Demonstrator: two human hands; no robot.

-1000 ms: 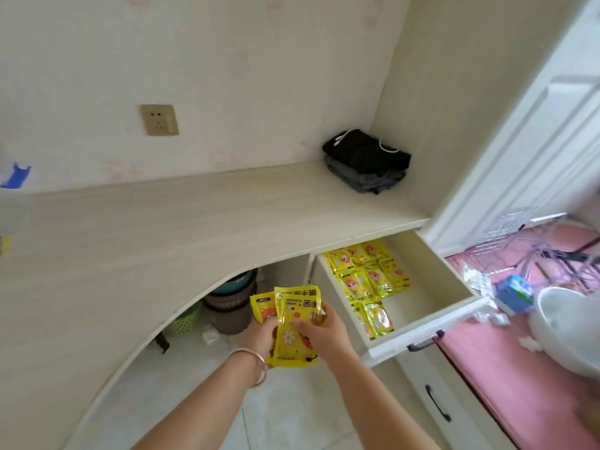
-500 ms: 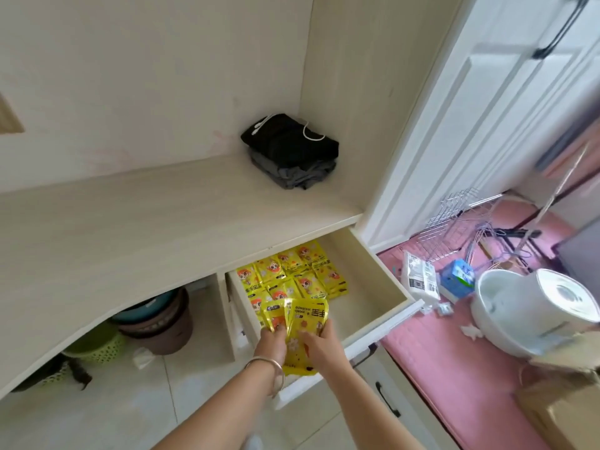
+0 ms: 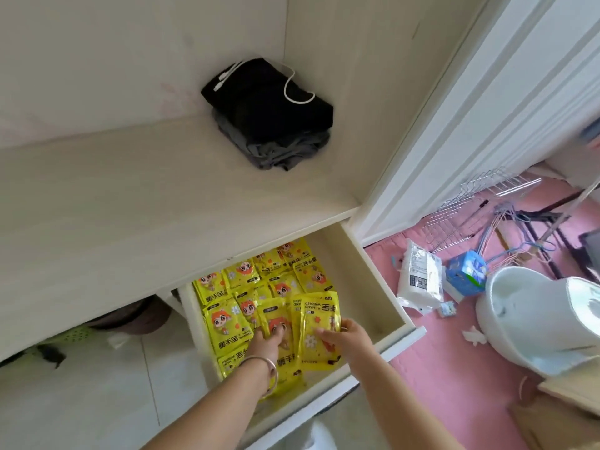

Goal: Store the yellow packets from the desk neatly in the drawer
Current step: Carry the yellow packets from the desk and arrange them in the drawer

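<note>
We look down into the open white drawer (image 3: 373, 287), pulled out from under the pale wood-grain bench (image 3: 130, 206). Its floor is partly covered with glossy yellow foil packets (image 3: 246, 280) printed with a red-haired cartoon face; they lie flat in overlapping rows from the drawer's 12 o'clock end, under the bench edge, down towards its 6 o'clock front, leaving the 3 o'clock side bare

Our left hand (image 3: 268, 341), a silver bangle (image 3: 264, 373) on its wrist, reaches in from 6 o'clock with fingers stretched out and spread, pressing flat on a yellow packet with the cartoon face (image 3: 276, 323) near the drawer's front. Our right hand (image 3: 344, 336) sits just beside it at 3 o'clock and pinches the edge of a yellow packet with a white flower print (image 3: 316, 332) between thumb and curled fingers; that packet lies on top of the others, next to the one under the left hand

On the bench at 12 o'clock, against the corner of the walls, sits a folded pile of black and grey clothes (image 3: 272, 118) with a white cord looped on top. At 3 o'clock, on the pink floor mat (image 3: 454, 368), lie a white plastic bag (image 3: 418, 277), a small blue carton (image 3: 466, 276) and a round white basin (image 3: 526, 319)
</note>
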